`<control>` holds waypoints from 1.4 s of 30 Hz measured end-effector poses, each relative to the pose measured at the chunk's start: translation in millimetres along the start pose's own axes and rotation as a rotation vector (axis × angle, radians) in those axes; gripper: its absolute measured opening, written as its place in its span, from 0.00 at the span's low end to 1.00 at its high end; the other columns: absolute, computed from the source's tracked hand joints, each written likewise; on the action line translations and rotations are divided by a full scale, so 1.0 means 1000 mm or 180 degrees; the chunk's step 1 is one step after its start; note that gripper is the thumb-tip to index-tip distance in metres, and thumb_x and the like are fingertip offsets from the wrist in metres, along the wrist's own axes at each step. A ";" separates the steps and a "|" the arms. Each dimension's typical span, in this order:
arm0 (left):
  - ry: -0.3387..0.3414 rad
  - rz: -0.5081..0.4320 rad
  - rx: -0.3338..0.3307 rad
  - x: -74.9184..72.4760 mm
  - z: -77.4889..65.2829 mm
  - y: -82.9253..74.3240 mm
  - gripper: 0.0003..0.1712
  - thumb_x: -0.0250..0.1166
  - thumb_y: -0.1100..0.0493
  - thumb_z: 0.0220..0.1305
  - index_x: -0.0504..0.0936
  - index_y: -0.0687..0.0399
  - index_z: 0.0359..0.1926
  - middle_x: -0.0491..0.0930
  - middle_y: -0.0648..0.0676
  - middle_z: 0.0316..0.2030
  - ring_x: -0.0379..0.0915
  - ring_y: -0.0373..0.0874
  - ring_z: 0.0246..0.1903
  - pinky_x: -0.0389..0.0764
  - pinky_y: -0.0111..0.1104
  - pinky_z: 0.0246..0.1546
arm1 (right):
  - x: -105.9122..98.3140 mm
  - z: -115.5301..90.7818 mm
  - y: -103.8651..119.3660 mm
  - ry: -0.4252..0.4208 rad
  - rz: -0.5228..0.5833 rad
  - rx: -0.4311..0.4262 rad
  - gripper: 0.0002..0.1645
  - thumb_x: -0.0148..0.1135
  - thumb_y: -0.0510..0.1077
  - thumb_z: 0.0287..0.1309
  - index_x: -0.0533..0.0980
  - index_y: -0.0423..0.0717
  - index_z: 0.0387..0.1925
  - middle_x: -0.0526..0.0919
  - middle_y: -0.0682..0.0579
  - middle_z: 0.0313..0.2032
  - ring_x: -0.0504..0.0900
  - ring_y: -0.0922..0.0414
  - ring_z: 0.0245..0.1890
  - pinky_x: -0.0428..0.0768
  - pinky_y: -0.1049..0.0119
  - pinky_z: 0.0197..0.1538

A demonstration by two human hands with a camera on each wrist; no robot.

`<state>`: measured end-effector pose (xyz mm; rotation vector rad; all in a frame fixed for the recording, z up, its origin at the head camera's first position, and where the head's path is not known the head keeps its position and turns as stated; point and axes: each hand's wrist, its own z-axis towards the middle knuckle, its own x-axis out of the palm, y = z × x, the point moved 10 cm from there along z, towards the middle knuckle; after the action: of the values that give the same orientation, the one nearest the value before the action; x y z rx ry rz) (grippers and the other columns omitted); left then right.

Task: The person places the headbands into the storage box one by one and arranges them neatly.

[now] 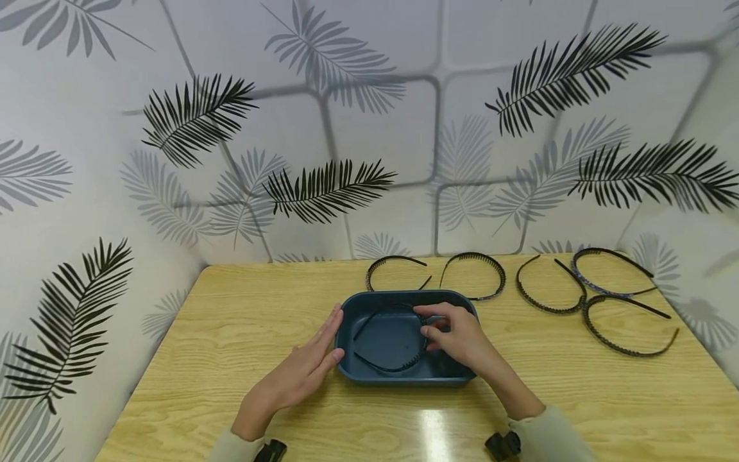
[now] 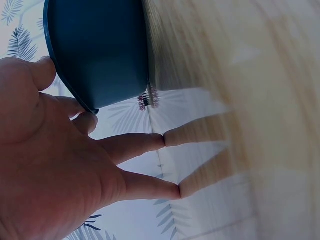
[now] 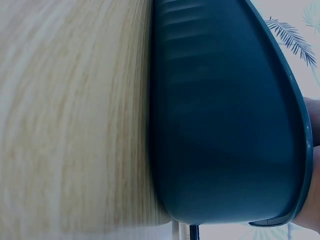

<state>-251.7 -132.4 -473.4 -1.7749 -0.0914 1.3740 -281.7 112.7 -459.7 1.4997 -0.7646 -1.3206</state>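
A dark blue plastic basin (image 1: 404, 378) stands on the table in the head view, its smooth side wall (image 2: 100, 55) filling the top of the left wrist view. My left hand (image 1: 308, 366) lies against the basin's left end with fingers mostly straight, thumb at the rim. Two of its fingers (image 2: 135, 145) reach down to the table surface. Inside the basin, a black toothed headband (image 1: 398, 368) has its open ends pointing left. My right hand (image 1: 456, 333) reaches over the right rim and pinches the headband's curved side. The basin wall hides most of that hand in the right wrist view.
Behind the basin lie two headbands, one at left (image 1: 369, 273) and one at right (image 1: 502, 276). Three more headbands (image 1: 600, 333) lie close together at the right. A leaf-patterned wall (image 1: 381, 141) borders the wooden table (image 1: 242, 308) at the back.
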 end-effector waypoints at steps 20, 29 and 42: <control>-0.0009 0.0000 -0.0021 0.002 -0.001 0.001 0.38 0.44 0.49 0.85 0.35 0.43 0.84 0.30 0.44 0.82 0.35 0.47 0.79 0.45 0.80 0.59 | 0.010 0.001 -0.009 0.0099 -0.0571 0.0238 0.24 0.68 0.30 0.62 0.81 0.39 0.61 0.80 0.42 0.50 0.87 0.59 0.29 0.83 0.65 0.35; -0.0004 0.0039 -0.0042 -0.001 0.001 -0.002 0.39 0.45 0.50 0.84 0.35 0.44 0.84 0.32 0.49 0.82 0.37 0.49 0.79 0.47 0.80 0.59 | 0.008 -0.001 -0.004 0.0069 -0.0677 0.0132 0.23 0.68 0.30 0.62 0.81 0.37 0.59 0.80 0.42 0.51 0.87 0.59 0.32 0.83 0.66 0.35; -0.0006 0.0038 -0.0071 -0.001 0.000 -0.001 0.38 0.45 0.50 0.85 0.36 0.44 0.84 0.32 0.49 0.82 0.38 0.49 0.79 0.48 0.80 0.59 | 0.008 -0.001 -0.003 0.0019 -0.0633 0.0099 0.21 0.67 0.28 0.62 0.82 0.36 0.57 0.80 0.41 0.51 0.87 0.57 0.34 0.83 0.67 0.34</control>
<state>-251.6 -131.9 -471.7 -1.7951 -0.0976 1.3880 -279.9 106.8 -464.9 1.6371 -0.6473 -1.4559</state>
